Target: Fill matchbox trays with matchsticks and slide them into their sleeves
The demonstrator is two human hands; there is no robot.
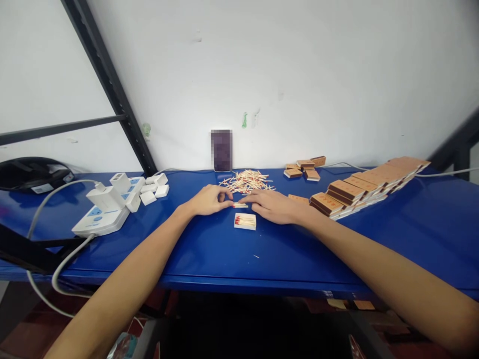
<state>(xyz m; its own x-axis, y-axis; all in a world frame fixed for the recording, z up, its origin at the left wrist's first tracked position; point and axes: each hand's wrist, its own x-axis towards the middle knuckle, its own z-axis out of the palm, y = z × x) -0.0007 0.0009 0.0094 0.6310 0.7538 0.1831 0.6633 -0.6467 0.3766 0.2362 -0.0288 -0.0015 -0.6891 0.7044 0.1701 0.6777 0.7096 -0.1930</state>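
A small bundle of matches (240,205) lies on the blue table, red heads to the left. My left hand (210,200) is curled at the head end, thumb and forefinger closing on the matches. From the other side, my right hand (272,205) has its fingertips on the same bundle, its remaining fingers folded. Just in front of the hands sits an open white matchbox tray (245,227), partly filled with matches whose red heads point left. Behind the hands spreads a loose pile of matches (247,181).
Stacked brown matchboxes (368,184) run along the right, with several more matchboxes (305,168) at the back. A white power strip (103,217) with chargers and cables stands left. A phone-like dark panel (222,150) leans on the wall. One stray match (256,257) lies near the edge.
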